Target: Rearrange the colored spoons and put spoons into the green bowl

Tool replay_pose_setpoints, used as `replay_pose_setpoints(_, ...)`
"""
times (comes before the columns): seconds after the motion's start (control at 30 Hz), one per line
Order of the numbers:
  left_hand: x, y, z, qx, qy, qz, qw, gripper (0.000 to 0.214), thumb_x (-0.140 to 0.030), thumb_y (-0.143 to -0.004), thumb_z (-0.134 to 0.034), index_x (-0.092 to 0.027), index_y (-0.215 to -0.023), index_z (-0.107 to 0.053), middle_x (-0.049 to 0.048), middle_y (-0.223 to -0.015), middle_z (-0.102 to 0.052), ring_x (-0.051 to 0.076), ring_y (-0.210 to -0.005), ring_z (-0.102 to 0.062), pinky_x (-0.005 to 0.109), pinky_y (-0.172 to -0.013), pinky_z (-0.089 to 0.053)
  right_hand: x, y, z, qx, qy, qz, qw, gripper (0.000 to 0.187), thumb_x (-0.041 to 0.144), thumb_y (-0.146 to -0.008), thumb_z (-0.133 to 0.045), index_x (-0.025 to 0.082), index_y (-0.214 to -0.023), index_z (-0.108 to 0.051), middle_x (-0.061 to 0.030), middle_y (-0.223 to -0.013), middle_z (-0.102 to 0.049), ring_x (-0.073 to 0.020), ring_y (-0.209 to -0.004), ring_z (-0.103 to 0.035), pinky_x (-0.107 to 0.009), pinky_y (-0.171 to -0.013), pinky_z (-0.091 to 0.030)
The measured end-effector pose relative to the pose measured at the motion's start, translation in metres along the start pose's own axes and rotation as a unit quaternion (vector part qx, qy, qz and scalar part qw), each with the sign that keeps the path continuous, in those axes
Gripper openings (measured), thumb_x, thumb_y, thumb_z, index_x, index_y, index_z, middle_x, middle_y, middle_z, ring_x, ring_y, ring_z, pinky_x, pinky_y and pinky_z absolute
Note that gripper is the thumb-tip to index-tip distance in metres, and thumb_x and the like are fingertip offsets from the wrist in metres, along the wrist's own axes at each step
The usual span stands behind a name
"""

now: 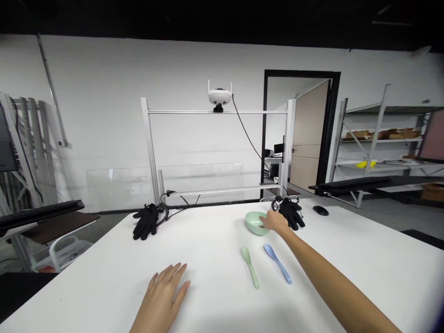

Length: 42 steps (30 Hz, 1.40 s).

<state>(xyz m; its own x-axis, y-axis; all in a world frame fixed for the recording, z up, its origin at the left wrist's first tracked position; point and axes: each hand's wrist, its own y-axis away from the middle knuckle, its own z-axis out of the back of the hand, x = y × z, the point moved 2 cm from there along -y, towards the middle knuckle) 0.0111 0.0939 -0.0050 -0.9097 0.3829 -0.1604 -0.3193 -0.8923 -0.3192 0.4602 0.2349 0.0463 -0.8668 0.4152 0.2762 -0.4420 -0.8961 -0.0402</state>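
Observation:
A light green bowl (253, 223) stands upright towards the far side of the white table (208, 259). My right hand (274, 220) reaches out to it and grips its right rim, with the thumb at the inside edge and the other fingers partly hidden. Nearer to me lie a green spoon (250, 268) and, to its right, a blue spoon (278, 264), both with their heads pointing away from me. At the near left, my left hand (164, 291) rests low over the table, fingers spread, holding nothing.
Black gloves with cables lie at the back left (147, 222) and back right, the right glove (291, 213) close behind my right hand. A black mouse (320, 210) sits at the far right. A metal frame (222, 190) carrying a white camera device (219, 97) rises behind the table.

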Motion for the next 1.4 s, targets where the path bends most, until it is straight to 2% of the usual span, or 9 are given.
replay_pose_setpoints(0.1,-0.001,0.0,0.002,-0.008,-0.003,-0.003,1.0,0.052,-0.049,-0.102,-0.039,-0.028,-0.145,-0.059,0.0063,-0.149,-0.06,0.033,-0.142,-0.051,0.058,-0.118,-0.04,-0.008,0.028,0.01,-0.053,0.008,0.037,0.998,0.05,0.05,-0.096,-0.046,0.013,-0.114,-0.074,-0.0221,-0.118,-0.072,-0.034,-0.116,-0.065,-0.039,-0.089,-0.05)
replay_pose_setpoints(0.23,-0.002,-0.002,0.002,-0.006,-0.011,-0.001,1.0,0.054,-0.05,-0.103,-0.037,-0.026,-0.147,-0.058,0.0069,-0.151,-0.058,0.033,-0.144,-0.048,0.058,-0.119,-0.037,-0.023,0.083,0.016,-0.158,0.001,0.135,0.978,0.055,0.05,-0.099,-0.041,0.013,-0.13,-0.068,-0.0195,-0.128,-0.068,-0.035,-0.121,-0.061,-0.042,-0.094,-0.049)
replay_pose_setpoints(0.33,-0.004,-0.004,0.002,-0.01,-0.007,-0.005,1.0,0.055,-0.05,-0.102,-0.038,-0.025,-0.147,-0.057,0.0074,-0.152,-0.057,0.033,-0.145,-0.047,0.058,-0.119,-0.036,-0.035,0.123,0.011,-0.187,-0.028,0.199,0.962,0.053,0.05,-0.1,-0.038,0.017,-0.131,-0.067,-0.0151,-0.136,-0.065,-0.0321,-0.126,-0.059,-0.042,-0.101,-0.048)
replay_pose_setpoints(0.47,-0.01,-0.006,0.006,-0.008,-0.006,-0.008,1.0,0.056,-0.05,-0.103,-0.036,-0.025,-0.148,-0.056,0.0073,-0.154,-0.056,0.033,-0.146,-0.045,0.058,-0.119,-0.036,-0.05,0.155,-0.003,-0.208,-0.04,0.202,0.956,0.057,0.053,-0.099,-0.041,0.018,-0.139,-0.063,-0.0147,-0.145,-0.06,-0.0325,-0.137,-0.051,-0.046,-0.109,-0.045)
replay_pose_setpoints(0.6,-0.014,-0.006,0.008,0.002,-0.014,-0.002,1.0,0.057,-0.049,-0.103,-0.034,-0.023,-0.15,-0.054,0.0076,-0.156,-0.053,0.032,-0.148,-0.042,0.057,-0.12,-0.035,-0.062,0.169,-0.015,-0.21,-0.044,0.193,0.957,0.059,0.056,-0.099,-0.042,0.018,-0.139,-0.063,-0.0133,-0.151,-0.056,-0.0332,-0.144,-0.045,-0.05,-0.113,-0.044)
replay_pose_setpoints(0.87,-0.016,-0.005,0.01,0.0,-0.008,0.006,1.0,0.056,-0.049,-0.102,-0.036,-0.024,-0.149,-0.055,0.0073,-0.156,-0.053,0.032,-0.148,-0.043,0.057,-0.121,-0.034,-0.077,0.178,-0.033,-0.195,-0.051,0.188,0.961,0.059,0.057,-0.098,-0.043,0.021,-0.139,-0.064,-0.0115,-0.149,-0.057,-0.0332,-0.144,-0.045,-0.051,-0.112,-0.047)
replay_pose_setpoints(1.07,-0.016,-0.007,0.009,-0.011,-0.004,0.0,1.0,0.055,-0.049,-0.102,-0.038,-0.026,-0.148,-0.055,0.0062,-0.154,-0.055,0.032,-0.147,-0.044,0.057,-0.12,-0.035,-0.071,0.171,-0.025,-0.174,-0.053,0.187,0.965,0.061,0.057,-0.099,-0.04,0.018,-0.14,-0.063,-0.0125,-0.148,-0.059,-0.034,-0.142,-0.047,-0.05,-0.11,-0.046)
replay_pose_setpoints(1.27,-0.014,-0.006,0.008,-0.005,-0.007,0.004,1.0,0.055,-0.05,-0.102,-0.038,-0.026,-0.149,-0.055,0.006,-0.154,-0.055,0.032,-0.147,-0.044,0.056,-0.121,-0.035,-0.046,0.133,0.001,-0.162,-0.046,0.21,0.963,0.055,0.05,-0.1,-0.039,0.017,-0.134,-0.067,-0.0144,-0.128,-0.07,-0.0315,-0.12,-0.062,-0.042,-0.099,-0.049)
replay_pose_setpoints(1.4,-0.014,-0.005,0.009,0.0,-0.01,0.001,1.0,0.055,-0.051,-0.102,-0.037,-0.027,-0.149,-0.055,0.0055,-0.154,-0.055,0.031,-0.147,-0.045,0.055,-0.121,-0.035,-0.028,0.091,0.014,-0.144,0.001,0.175,0.974,0.053,0.048,-0.1,-0.041,0.012,-0.124,-0.072,-0.0182,-0.114,-0.073,-0.0315,-0.113,-0.065,-0.037,-0.09,-0.049)
